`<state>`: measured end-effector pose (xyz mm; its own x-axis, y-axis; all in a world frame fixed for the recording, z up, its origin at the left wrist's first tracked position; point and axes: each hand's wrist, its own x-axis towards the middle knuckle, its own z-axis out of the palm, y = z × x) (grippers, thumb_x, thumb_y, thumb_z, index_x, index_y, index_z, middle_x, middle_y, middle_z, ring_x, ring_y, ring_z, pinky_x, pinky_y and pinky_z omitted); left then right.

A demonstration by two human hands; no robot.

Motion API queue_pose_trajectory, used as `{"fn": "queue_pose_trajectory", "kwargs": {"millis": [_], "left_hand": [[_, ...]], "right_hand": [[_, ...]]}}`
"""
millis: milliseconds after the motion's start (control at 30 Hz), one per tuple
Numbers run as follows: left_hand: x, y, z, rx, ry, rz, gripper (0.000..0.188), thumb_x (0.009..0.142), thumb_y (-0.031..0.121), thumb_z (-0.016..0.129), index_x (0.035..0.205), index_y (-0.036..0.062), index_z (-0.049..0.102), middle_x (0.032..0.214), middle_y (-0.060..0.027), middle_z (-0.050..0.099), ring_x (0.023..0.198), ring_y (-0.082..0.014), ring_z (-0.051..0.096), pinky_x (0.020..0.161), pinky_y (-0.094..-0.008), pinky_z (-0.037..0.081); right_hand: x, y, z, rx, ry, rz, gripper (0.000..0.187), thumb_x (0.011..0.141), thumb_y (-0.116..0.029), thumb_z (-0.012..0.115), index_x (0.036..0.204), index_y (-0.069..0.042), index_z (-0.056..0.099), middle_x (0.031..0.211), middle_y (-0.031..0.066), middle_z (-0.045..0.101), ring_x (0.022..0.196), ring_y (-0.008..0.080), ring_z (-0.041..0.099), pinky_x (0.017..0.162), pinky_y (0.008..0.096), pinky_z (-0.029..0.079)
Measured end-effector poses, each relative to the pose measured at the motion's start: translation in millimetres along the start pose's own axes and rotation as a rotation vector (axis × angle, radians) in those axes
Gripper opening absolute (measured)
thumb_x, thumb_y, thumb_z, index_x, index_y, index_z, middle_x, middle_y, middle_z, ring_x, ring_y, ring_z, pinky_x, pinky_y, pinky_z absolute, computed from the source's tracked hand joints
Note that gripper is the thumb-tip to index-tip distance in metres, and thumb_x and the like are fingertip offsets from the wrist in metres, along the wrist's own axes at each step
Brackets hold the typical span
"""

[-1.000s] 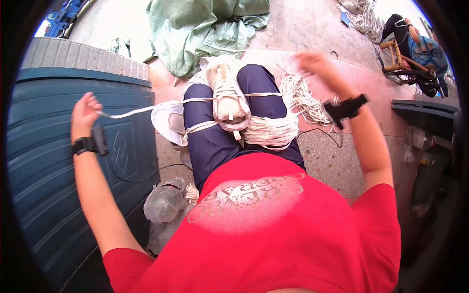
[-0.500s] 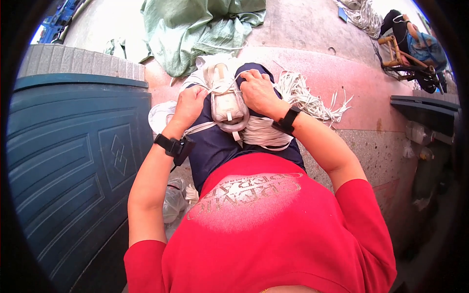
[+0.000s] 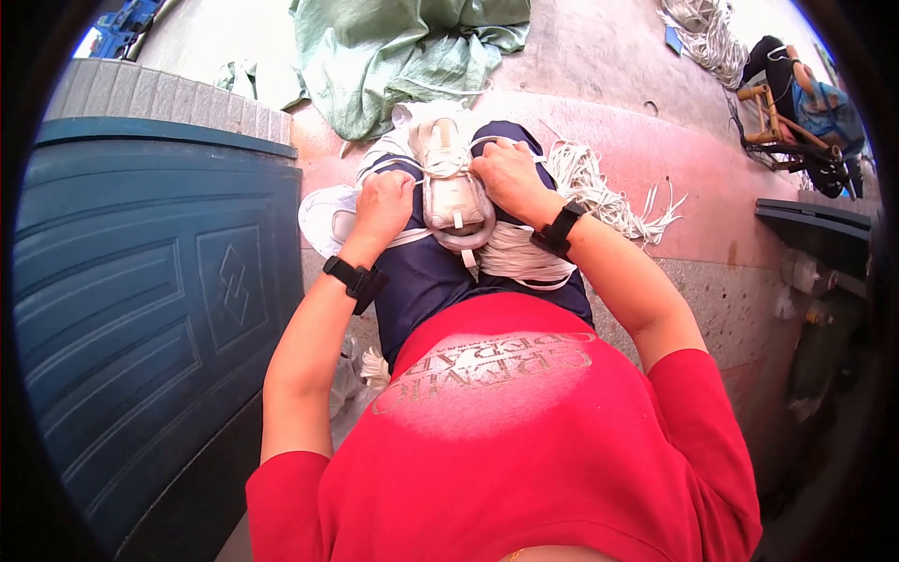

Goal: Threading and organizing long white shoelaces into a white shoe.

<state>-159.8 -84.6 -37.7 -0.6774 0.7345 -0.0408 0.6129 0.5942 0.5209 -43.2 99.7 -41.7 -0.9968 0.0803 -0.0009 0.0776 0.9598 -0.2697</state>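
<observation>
A pale beige-white sneaker (image 3: 456, 202) rests on my lap between my thighs, its heel toward me. White shoelace (image 3: 448, 167) crosses its upper in a tangle or knot. On the shoe's left, my left hand (image 3: 384, 203) is closed on one lace end. My right hand (image 3: 511, 180) is closed at the shoe's right side, its fingers pinching lace close to the crossing. The fingertips of both hands are partly hidden. A wound bundle of white laces (image 3: 526, 255) lies over my right thigh, below my right hand.
Loose white laces (image 3: 599, 192) spread beyond my right knee. Left of my left knee is a white rounded item (image 3: 328, 217), perhaps a shoe. A green sheet (image 3: 389, 66) lies ahead. A blue panelled door (image 3: 150, 281) stands at left. Another person (image 3: 829, 108) sits far right beside a bamboo-like frame (image 3: 773, 122).
The lace over the shoe has drawn in closer to its upper, with less loose loop between my hands. My left hand has curled into a tighter fist. The whole view has shifted slightly.
</observation>
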Motion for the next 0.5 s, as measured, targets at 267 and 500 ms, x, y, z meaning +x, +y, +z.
{"fn": "queue_pose_trajectory", "kwargs": {"millis": [267, 500], "left_hand": [[12, 5, -1, 0.373, -0.013, 0.357, 0.008, 0.071, 0.010, 0.052, 0.072, 0.0068, 0.059, 0.075, -0.0092, 0.059, 0.081, -0.0279, 0.053, 0.069, -0.0395, 0.043], [8, 17, -2, 0.301, 0.139, 0.176, 0.016, 0.070, 0.023, 0.061, 0.070, 0.0071, 0.060, 0.076, -0.0064, 0.059, 0.084, -0.0246, 0.050, 0.069, -0.0395, 0.040]], "right_hand": [[2, 2, 11, 0.049, 0.123, 0.104, 0.017, 0.075, -0.024, 0.058, 0.074, -0.008, 0.060, 0.074, 0.0086, 0.056, 0.083, 0.0262, 0.054, 0.068, 0.0404, 0.041], [-2, -6, 1, 0.016, 0.000, 0.098, 0.023, 0.077, -0.025, 0.054, 0.074, -0.006, 0.065, 0.079, 0.0093, 0.059, 0.091, 0.0259, 0.053, 0.070, 0.0424, 0.040]]}}
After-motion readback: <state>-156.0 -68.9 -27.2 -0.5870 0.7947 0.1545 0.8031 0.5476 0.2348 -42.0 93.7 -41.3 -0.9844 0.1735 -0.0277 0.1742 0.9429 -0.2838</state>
